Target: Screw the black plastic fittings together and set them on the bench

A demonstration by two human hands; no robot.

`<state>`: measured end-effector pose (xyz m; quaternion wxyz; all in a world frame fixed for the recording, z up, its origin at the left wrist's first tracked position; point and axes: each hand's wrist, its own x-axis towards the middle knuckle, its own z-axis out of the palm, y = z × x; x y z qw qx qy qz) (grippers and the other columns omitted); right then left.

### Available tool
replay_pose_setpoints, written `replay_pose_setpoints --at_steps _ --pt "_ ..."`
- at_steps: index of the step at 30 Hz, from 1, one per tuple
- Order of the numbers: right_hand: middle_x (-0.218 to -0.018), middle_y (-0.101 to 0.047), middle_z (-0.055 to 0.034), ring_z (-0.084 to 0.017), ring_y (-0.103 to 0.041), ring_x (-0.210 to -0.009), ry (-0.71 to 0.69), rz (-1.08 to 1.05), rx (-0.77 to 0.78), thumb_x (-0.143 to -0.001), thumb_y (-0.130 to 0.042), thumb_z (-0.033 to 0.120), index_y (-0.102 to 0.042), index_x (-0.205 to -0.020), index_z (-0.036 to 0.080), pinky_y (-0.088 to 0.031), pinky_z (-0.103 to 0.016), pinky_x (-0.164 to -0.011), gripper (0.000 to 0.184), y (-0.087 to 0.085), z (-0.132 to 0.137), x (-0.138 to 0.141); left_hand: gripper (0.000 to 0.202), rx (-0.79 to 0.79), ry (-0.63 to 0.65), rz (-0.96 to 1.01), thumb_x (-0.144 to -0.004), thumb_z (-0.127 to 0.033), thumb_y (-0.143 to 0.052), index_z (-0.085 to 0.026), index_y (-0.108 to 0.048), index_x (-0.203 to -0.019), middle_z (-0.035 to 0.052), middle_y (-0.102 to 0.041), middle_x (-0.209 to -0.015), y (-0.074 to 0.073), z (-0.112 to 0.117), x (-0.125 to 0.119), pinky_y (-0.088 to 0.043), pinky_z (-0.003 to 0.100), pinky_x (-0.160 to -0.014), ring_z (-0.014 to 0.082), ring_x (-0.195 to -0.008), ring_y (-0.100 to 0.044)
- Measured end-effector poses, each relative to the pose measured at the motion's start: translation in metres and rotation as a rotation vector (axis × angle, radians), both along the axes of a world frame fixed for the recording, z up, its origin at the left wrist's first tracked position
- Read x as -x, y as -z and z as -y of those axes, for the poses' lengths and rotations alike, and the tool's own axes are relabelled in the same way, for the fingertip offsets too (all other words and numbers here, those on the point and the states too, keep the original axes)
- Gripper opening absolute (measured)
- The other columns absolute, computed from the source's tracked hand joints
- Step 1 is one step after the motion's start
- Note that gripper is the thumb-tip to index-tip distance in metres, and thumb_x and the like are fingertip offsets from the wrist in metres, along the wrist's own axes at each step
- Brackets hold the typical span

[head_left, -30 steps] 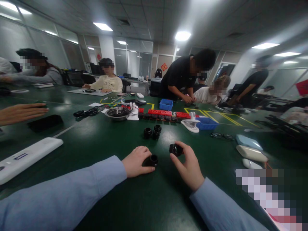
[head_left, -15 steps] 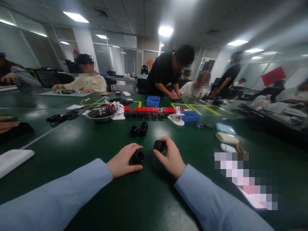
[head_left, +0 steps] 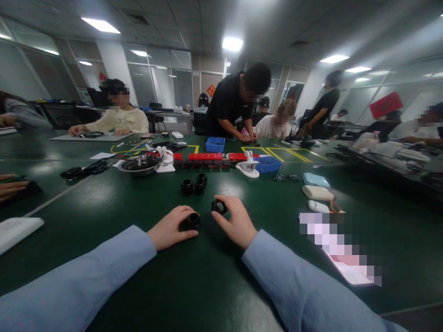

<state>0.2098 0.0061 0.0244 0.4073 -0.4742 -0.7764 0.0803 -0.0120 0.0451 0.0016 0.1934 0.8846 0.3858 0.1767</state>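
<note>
My left hand (head_left: 169, 229) rests on the green table (head_left: 214, 276), its fingers curled round a black ring-shaped fitting (head_left: 192, 221) that stands on the surface. Just to the right, my right hand (head_left: 235, 221) pinches a second black ring (head_left: 219, 206) between thumb and fingertips, held slightly above the table and tilted so its hole faces me. The two parts are a short gap apart. Beyond them sits a small cluster of similar black fittings (head_left: 194, 186). Both my arms wear light blue sleeves.
Farther back lie a metal bowl (head_left: 138, 165) with cables, red blocks (head_left: 207, 157), blue bins (head_left: 215, 144), a white clip (head_left: 248, 168) and glasses (head_left: 285, 177). Pale cases (head_left: 317, 192) sit at the right, a white device (head_left: 17, 229) at the left. Several people work around the table; another person's fingers (head_left: 10, 186) show at the left edge.
The view has swung to the right, so everything sits further left in frame. My right hand has turned its black ring so the opening faces me. My left hand keeps its hold.
</note>
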Motion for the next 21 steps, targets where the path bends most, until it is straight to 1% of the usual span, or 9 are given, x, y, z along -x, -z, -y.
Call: replay_pose_setpoints --at_steps 5,7,10,13,17,21 --pt "-0.110 -0.053 -0.0080 -0.020 -0.047 -0.104 0.015 0.054 0.063 -0.081 -0.055 0.024 -0.052 -0.115 0.019 -0.038 -0.035 -0.092 0.035 0.003 -0.003 0.000 0.044 0.008 -0.007 -0.012 -0.076 -0.049 -0.058 -0.021 -0.055 -0.110 0.0078 -0.049 -0.114 0.002 -0.001 0.000 -0.037 0.042 -0.094 0.0255 -0.106 -0.046" --pt "-0.107 -0.053 -0.0088 -0.020 -0.049 -0.101 0.011 0.103 0.116 -0.079 -0.058 0.023 -0.055 -0.113 0.017 -0.040 -0.034 -0.090 0.035 0.007 -0.005 0.000 0.045 0.009 -0.010 -0.012 -0.076 -0.050 -0.057 -0.020 -0.055 -0.110 0.0081 -0.049 -0.114 0.001 -0.001 0.000 -0.037 0.042 -0.094 0.0257 -0.106 -0.046" --pt "-0.096 -0.056 -0.0083 -0.022 -0.053 -0.093 -0.019 0.197 0.207 -0.072 -0.063 0.019 -0.061 -0.105 0.016 -0.043 -0.036 -0.085 0.033 0.013 -0.007 0.000 0.044 0.000 -0.010 -0.017 -0.077 -0.049 -0.057 -0.020 -0.054 -0.110 0.0082 -0.049 -0.114 0.000 0.000 0.000 -0.037 0.042 -0.095 0.0255 -0.106 -0.046" --pt "-0.096 -0.058 -0.0088 -0.023 -0.053 -0.093 -0.039 0.259 0.260 -0.070 -0.065 0.017 -0.059 -0.108 0.015 -0.043 -0.037 -0.084 0.039 0.015 -0.006 0.000 0.044 0.001 -0.010 -0.030 -0.077 -0.049 -0.057 -0.019 -0.055 -0.109 0.0087 -0.049 -0.114 -0.001 0.001 -0.001 -0.037 0.041 -0.095 0.0255 -0.107 -0.046" --pt "-0.106 -0.055 -0.0109 -0.025 -0.051 -0.101 -0.043 0.290 0.294 -0.069 -0.068 0.023 -0.050 -0.119 0.014 -0.041 -0.038 -0.087 0.055 0.013 -0.005 0.000 0.046 0.003 -0.002 -0.030 -0.076 -0.049 -0.058 -0.019 -0.053 -0.111 0.0089 -0.048 -0.116 -0.001 0.001 -0.001 -0.036 0.042 -0.096 0.0261 -0.109 -0.045" --pt "-0.109 -0.054 -0.0120 -0.025 -0.051 -0.102 -0.066 0.303 0.316 -0.069 -0.069 0.034 -0.049 -0.121 0.014 -0.041 -0.037 -0.087 0.059 0.012 -0.005 0.000 0.058 0.003 -0.008 0.001 -0.073 -0.049 -0.062 -0.020 -0.045 -0.120 0.0095 -0.045 -0.122 0.001 0.000 0.000 -0.034 0.044 -0.098 0.0274 -0.113 -0.042"
